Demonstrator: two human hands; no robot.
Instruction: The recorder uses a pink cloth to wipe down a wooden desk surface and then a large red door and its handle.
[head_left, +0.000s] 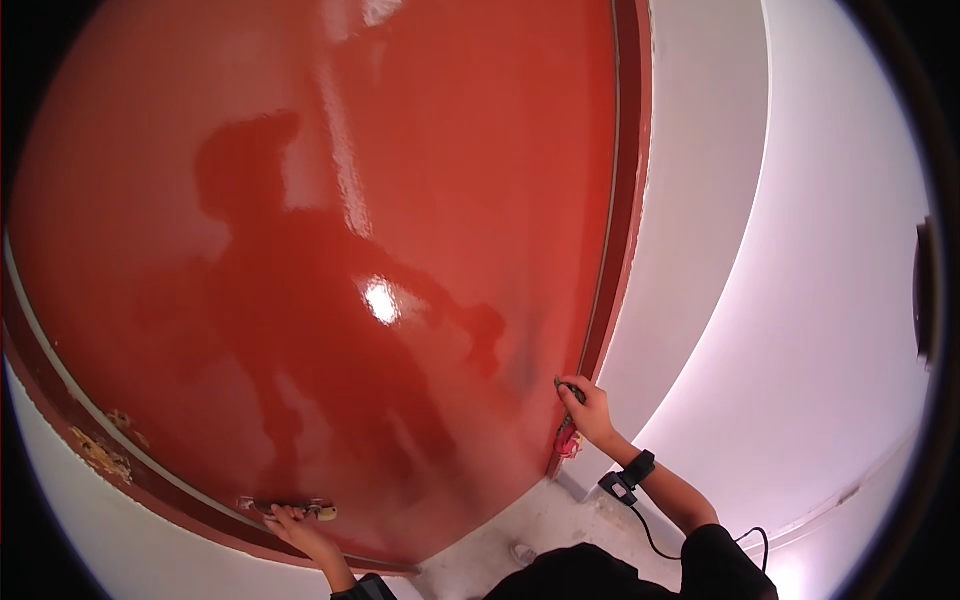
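A glossy red door (487, 187) fills most of the view in front of me. My left hand (300, 529) has its fingers curled on a metal door handle or bolt (262, 506) low on the door's left side. Beside those fingers hangs a small yellowish padlock (327, 514). Near the door's right edge, my right hand (590, 416) pinches a dark patterned strap or key holder (574, 391). Below this hand hangs a pink and white piece (569, 442), apparently attached to the strap; its exact kind is unclear.
A dark red frame (626, 150) borders the door, its paint chipped at lower left (101, 454). White walls (810, 300) stand on the right. My right wrist wears a black strapped device (619, 487) with a cable (652, 544). A shoe (523, 555) rests on the pale floor (491, 532).
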